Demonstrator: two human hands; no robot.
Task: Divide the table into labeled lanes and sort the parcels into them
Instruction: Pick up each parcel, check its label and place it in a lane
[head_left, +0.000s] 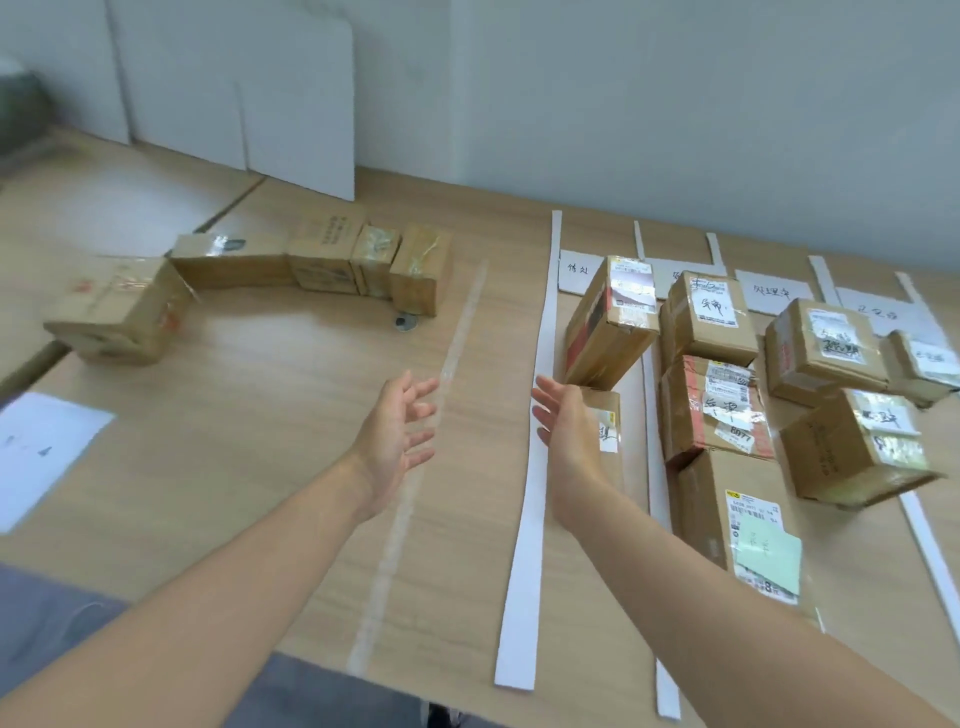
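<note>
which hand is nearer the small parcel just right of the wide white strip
Right. The right hand overlaps the left edge of the small parcel; the left hand is off to its left, across the wide white strip, over the clear tape line.

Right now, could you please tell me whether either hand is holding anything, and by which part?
Nothing is held: the left hand and right hand both hover open above the light wooden table.

We have open table (260, 389) ahead, between the row of boxes (324, 257) at back left and the packed parcels (711, 400) right of the white strip (531, 493).
</note>
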